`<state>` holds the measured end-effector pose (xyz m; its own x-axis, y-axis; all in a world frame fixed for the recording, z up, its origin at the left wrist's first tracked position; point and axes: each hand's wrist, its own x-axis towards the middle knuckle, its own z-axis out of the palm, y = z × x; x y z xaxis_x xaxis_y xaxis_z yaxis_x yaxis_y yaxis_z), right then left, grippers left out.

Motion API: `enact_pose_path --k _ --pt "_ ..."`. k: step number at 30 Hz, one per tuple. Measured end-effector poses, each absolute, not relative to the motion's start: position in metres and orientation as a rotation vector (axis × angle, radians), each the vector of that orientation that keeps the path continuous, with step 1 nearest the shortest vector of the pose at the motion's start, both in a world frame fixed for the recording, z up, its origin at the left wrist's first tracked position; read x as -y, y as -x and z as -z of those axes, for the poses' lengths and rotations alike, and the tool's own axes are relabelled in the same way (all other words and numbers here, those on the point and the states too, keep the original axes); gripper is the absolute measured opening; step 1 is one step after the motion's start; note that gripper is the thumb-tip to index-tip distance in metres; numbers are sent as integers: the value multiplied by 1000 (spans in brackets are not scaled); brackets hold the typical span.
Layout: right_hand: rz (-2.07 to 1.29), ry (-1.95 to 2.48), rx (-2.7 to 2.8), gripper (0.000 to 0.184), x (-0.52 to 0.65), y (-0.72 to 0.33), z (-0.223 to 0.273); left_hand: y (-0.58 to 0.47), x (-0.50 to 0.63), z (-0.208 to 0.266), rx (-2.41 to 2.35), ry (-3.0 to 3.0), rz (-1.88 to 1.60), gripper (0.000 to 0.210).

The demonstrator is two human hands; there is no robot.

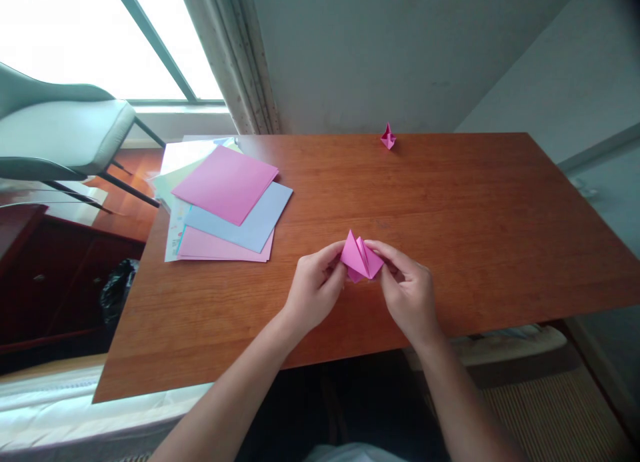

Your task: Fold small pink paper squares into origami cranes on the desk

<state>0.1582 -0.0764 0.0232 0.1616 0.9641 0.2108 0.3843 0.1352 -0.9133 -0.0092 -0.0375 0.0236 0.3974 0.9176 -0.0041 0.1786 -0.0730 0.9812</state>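
A folded pink origami paper with pointed flaps is held between both hands, over the near middle of the table. My left hand pinches its left corner between thumb and fingers. On the other side, my right hand grips the right corner in the same way. Two narrow points stick up from the paper's top, and a flap shows below. The fingertips behind the paper are partly hidden.
Sheets of pink paper, blue paper and other colours lie overlapping on the left of the wooden table. A small finished-looking pink origami piece stands at the back edge. A chair is beyond the left side.
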Motion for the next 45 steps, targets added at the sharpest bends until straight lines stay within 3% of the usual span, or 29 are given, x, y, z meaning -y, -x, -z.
enact_pose_path --k 6,12,20,32,45 --pt "-630 1386 1541 35 75 -162 -28 8 37 -20 -982 -1383 -838 24" --pt "-516 1438 1593 35 73 -163 -30 7 40 -20 -1194 -1720 -916 58" --pt "-567 1451 1566 32 74 -164 -30 7 39 -26 -1060 -1720 -972 32" --pt "-976 1299 1375 27 75 -169 -34 6 34 -32 -911 -1016 -945 26" --pt "-882 1410 1256 14 73 -157 -22 1 34 -29 -848 -955 -892 31"
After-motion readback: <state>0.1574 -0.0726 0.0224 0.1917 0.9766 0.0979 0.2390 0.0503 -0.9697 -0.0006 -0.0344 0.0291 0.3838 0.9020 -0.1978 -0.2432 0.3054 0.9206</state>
